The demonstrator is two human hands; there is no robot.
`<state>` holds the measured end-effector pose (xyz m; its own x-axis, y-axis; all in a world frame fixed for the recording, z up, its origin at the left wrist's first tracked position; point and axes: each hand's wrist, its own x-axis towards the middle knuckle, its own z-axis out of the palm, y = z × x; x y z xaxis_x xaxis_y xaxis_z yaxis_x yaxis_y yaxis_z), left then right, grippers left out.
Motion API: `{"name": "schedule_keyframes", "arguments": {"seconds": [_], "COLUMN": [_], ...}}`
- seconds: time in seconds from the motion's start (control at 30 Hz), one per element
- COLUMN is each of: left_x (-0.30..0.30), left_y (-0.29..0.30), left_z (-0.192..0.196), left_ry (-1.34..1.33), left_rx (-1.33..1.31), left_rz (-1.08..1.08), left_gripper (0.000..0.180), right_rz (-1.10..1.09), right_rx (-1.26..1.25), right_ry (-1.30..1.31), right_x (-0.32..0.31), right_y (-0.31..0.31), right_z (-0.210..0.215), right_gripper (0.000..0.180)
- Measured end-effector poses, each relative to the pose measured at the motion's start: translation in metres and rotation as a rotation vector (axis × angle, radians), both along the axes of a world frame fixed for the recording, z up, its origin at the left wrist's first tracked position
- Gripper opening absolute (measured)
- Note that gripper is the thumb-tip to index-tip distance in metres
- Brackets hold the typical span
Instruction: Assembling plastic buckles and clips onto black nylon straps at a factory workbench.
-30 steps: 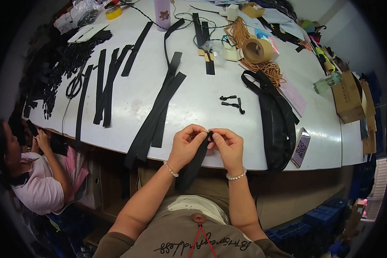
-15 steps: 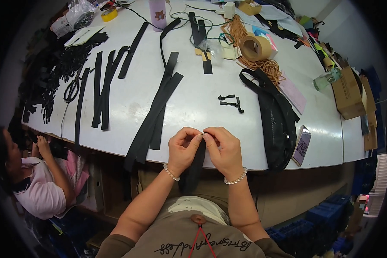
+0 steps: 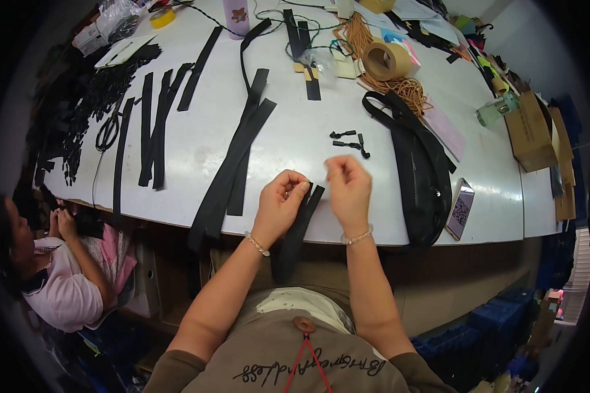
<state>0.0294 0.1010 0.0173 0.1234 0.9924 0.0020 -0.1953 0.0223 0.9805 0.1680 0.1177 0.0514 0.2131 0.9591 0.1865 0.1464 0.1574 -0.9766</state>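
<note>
My left hand (image 3: 282, 200) pinches the top end of a black zipper tape (image 3: 296, 239), which hangs down over the table's front edge. The tape's upper end parts into two strips; one is between my fingers, the other leans free to the right. My right hand (image 3: 349, 190) is raised off the tape, its fingers curled and smeared by motion, so I cannot see whether anything is in them. Just beyond it lie several small black zipper pulls (image 3: 351, 143). Left of my hands, long black tapes (image 3: 233, 160) lie crossed, their near ends over the edge.
To the right are a black bag (image 3: 416, 177) and a phone (image 3: 461, 208). Farther back sit a brown tape roll (image 3: 387, 61), orange cord (image 3: 410, 98) and a purple bottle (image 3: 236, 18). Scissors (image 3: 107, 134) lie left, near more tapes. A co-worker (image 3: 62, 275) sits at the lower left.
My right hand has let go of the tape's top end and moved up and right toward the zipper pulls. My left hand keeps its pinch; the free strip now shows.
</note>
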Motion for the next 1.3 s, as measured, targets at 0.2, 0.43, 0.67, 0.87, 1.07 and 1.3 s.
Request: {"name": "schedule_keyframes", "arguments": {"seconds": [0.2,0.43,0.67,0.87,1.07,1.3], "left_x": [-0.045,-0.046,-0.104,-0.099,-0.037,-0.032], "left_y": [0.004,-0.007,-0.088,-0.084,-0.046,-0.052], "left_z": [0.055,0.135,0.104,0.119,0.118,0.115], "left_ry": [-0.432,-0.953,-0.975,-0.2,0.066,0.105], "left_rx": [-0.179,0.144,0.063,-0.113,-0.074,-0.17], "left_rz": [0.487,0.505,-0.25,-0.168,-0.009,-0.074], "left_gripper": [0.02,0.019,0.035,0.049,0.016,0.016], "right_rz": [0.63,0.873,0.418,0.821,0.853,0.368], "right_rx": [-0.2,-0.392,-0.294,-0.197,-0.302,-0.247], "right_ry": [0.566,1.002,0.925,0.14,-0.238,0.229], "right_x": [0.039,-0.047,-0.006,0.009,-0.004,0.021], "right_y": [-0.045,-0.111,-0.068,-0.086,-0.092,-0.072], "right_z": [0.067,0.021,0.062,0.06,0.052,0.062], "right_gripper": [0.021,0.049,0.029,0.032,0.03,0.02]}}
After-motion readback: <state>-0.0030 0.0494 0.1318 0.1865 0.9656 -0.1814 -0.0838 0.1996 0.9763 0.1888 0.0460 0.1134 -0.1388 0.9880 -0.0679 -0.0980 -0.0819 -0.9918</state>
